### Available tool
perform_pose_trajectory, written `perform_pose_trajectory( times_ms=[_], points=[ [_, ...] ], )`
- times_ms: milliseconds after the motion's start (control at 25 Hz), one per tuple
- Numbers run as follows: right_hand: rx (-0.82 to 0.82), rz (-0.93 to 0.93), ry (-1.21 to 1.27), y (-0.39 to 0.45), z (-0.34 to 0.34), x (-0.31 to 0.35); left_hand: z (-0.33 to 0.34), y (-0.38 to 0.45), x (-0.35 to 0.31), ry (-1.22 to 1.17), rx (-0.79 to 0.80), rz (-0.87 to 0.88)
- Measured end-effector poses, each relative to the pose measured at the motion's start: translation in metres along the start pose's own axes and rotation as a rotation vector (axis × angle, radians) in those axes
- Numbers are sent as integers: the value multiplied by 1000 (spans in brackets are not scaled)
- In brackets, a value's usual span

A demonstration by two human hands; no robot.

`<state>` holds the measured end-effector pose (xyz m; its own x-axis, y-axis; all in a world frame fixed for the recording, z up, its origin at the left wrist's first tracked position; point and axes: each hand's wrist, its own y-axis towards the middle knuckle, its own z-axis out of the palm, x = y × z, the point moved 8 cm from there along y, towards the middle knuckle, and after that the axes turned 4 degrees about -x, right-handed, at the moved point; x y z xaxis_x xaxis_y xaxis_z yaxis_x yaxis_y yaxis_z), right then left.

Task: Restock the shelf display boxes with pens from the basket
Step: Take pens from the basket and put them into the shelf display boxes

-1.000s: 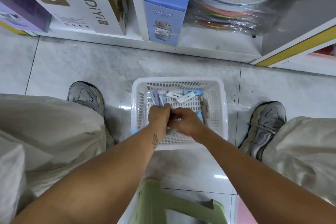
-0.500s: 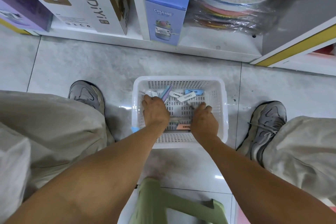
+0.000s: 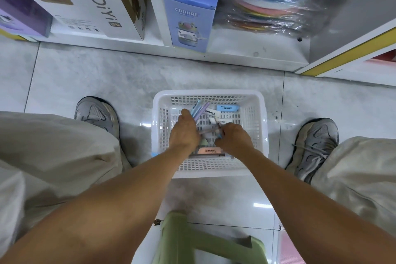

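A white slotted basket stands on the floor between my feet. Inside it my left hand grips a bunch of pastel pens whose blue and purple ends stick out past my fingers. My right hand is beside it, pinching a thin pen that points toward the left hand. Loose erasers lie on the basket floor, among them a blue one and an orange one. No display boxes for pens are in sight.
A white shelf base runs along the top, holding a white DiYi box, a blue CRUHRE box and bagged coloured discs. My grey shoes flank the basket. A green stool sits beneath me.
My hands were together, then spread apart inside the basket. Now the right hand has come back toward the left with a pen, and the pen bunch points further forward.
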<state>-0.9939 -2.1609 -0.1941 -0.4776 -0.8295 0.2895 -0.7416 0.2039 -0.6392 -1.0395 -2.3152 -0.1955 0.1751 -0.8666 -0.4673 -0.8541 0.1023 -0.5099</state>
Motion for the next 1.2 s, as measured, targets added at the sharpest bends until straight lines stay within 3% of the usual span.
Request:
perform_pose_trajectory(
  times_ms=[160,280,360,480,720,1040,1200],
  points=[
    [25,55,538,1,-13,-3,12,-12,1,-507,204,-71],
    [106,49,700,-7,-10,1,16,-19,0,-857,323,-212],
    [142,62,765,-9,-6,3,19,-24,-4,-970,442,-269],
    [141,78,876,-12,-9,7,19,-29,-13,-956,545,-232],
    [194,92,1052,-26,-43,26,-11,-36,-39,-865,555,-128],
    [-26,-114,1109,-75,-170,57,-126,-64,-124,-662,431,222],
    [-157,-335,1045,-116,-252,82,-200,-89,-168,-576,394,292]
  ],
)
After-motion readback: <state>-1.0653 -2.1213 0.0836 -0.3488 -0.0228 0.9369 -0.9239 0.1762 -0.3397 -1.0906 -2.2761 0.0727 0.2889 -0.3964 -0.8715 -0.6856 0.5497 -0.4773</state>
